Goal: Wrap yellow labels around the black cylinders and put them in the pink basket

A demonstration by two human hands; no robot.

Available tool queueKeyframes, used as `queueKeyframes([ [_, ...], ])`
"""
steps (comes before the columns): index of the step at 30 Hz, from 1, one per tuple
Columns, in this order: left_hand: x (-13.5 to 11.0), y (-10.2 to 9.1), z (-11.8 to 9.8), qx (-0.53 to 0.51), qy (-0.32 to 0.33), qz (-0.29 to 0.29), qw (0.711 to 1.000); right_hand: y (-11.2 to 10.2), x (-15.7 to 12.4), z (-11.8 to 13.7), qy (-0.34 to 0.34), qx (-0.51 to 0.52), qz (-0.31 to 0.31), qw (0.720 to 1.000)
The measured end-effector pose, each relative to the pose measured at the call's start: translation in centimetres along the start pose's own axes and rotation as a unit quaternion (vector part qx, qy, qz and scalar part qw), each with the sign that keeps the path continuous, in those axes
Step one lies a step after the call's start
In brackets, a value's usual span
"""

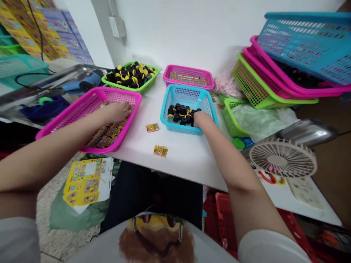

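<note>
My left hand (118,111) reaches into the pink basket (56,123) on the left, over many small yellow-and-brown printed packets (105,137). Its fingertips are among the packets, and their grip is unclear. Inside the light-blue basket (189,128), my right hand (201,119) is down at the right side, against a pile of black-and-yellow round pieces (181,112). The fingers of that hand are hidden. Two places on the white table between the baskets hold printed packets: a far packet (152,127) and a near packet (160,151).
Behind are a green basket (149,86) full of black-and-yellow pieces and a pink basket (189,88) of packets. Stacked baskets (276,78) lean at right, above a small fan (282,159). Yellow printed card sheets (82,182) lie below the table's left edge.
</note>
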State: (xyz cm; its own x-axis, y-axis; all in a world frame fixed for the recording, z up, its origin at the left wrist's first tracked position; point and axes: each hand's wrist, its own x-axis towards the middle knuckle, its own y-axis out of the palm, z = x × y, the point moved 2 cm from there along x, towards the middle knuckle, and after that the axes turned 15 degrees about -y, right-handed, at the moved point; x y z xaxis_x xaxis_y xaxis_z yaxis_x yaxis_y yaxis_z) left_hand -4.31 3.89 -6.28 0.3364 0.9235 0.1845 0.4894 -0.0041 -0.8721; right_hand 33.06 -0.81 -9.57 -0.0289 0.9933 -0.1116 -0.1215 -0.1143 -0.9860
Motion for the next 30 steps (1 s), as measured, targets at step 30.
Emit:
queueKeyframes([
  [30,-15.5,11.2,-8.6,0.182,0.248,0.005,0.952,5.3,-10.5,0.8,-0.289,0.437,-0.382,0.761],
])
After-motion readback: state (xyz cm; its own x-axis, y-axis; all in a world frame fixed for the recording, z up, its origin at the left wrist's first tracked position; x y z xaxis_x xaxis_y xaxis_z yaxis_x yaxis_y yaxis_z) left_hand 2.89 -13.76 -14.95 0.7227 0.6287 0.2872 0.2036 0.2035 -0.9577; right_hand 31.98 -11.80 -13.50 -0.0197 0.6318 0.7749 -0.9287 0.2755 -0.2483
